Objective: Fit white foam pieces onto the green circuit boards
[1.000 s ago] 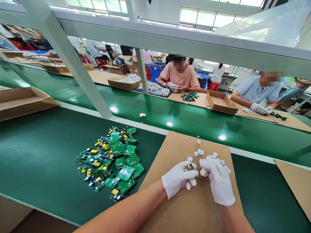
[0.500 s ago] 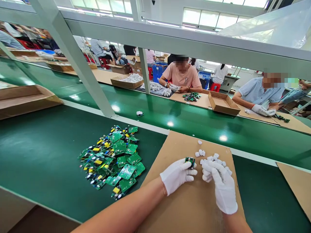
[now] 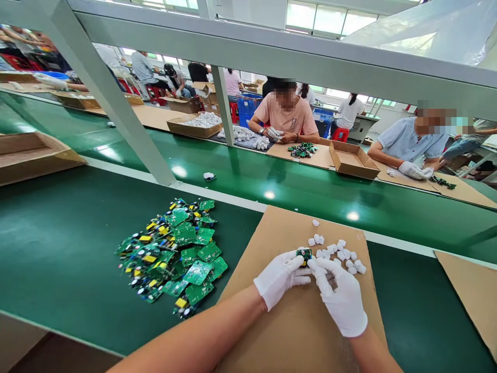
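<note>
While the gloved L hand [image 3: 283, 275] is pinching a small PCB [image 3: 304, 255] over the cardboard [image 3: 287, 336], the gloved R hand [image 3: 344, 292] is holding its bent fingertips right by the PCB's R edge, can't tell if gripping anything. White pcs [image 3: 341, 255] are lying just beyond the R hand, & a PCB pile [image 3: 184, 235] is sitting on the green desk [image 3: 58, 243], L side.

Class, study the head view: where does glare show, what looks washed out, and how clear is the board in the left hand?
Head view: bright glare spots on the green belt; head view: far windows washed out nearly white; head view: the board in the left hand discernible, its fine detail too small to read.
</note>
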### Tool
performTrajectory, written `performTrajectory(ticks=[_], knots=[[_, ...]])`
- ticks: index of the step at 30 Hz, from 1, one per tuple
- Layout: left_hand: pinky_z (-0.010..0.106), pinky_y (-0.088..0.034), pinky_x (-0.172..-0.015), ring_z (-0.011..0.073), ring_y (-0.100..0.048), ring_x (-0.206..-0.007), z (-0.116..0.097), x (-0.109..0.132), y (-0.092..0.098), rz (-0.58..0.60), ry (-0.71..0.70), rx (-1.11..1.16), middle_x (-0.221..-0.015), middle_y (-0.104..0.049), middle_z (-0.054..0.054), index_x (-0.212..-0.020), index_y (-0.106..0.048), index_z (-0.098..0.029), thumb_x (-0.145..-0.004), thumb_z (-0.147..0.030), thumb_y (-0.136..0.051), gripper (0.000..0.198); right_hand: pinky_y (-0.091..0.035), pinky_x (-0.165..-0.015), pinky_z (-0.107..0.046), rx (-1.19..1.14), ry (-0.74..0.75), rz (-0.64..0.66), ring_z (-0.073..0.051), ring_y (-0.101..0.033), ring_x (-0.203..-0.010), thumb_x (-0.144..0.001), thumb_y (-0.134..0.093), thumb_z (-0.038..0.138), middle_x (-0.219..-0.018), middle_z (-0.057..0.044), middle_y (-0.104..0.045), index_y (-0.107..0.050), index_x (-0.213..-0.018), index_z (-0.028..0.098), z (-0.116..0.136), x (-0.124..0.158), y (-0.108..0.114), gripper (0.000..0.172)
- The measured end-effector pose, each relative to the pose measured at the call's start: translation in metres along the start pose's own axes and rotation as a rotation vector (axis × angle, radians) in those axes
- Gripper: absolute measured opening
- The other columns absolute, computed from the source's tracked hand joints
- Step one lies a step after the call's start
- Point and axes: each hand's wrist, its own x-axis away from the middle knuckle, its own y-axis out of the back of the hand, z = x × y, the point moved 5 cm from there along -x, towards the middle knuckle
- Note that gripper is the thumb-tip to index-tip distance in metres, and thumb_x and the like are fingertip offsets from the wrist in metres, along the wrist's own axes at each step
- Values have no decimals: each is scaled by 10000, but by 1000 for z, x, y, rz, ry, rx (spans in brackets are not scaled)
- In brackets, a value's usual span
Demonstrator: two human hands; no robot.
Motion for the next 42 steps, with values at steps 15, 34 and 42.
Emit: performTrajectory(ticks=[15, 34, 42], knots=[[271, -461, -704, 150, -524, -770, -6, 8, -7, 4, -268, -491, -892, -613, 55, -975, -644, -147, -776, -406, -582, 333, -507, -555, -253, 85, -39, -42, -138, -608, -555, -810, -537, 338, -679, -16, -682, -654, -918, 204, -19, 2, -9, 209], [260, -483, -646, 111, -559, -674, 1, -1, -13, 17, -120, -166, -802, -594, 45, -824, -572, -125, -681, -409, -695, 341, -512, -732, -327, 544, 536, -230, -193, -598, -880, -773, -564, 164, -1040, -62, -613, -664, -942, 277, 6, 2, -9, 226], [278, -499, -582, 105, -545, -581, 0, 2, -11, -9, -106, -263, -690, -565, 23, -805, -565, -121, -711, -414, -660, 322, -512, -777, -360, 249, 416, -76, -212, -575, -943, -693, -598, 132, -1063, -63, -591, -641, -972, 261, 4, -5, -9, 311]])
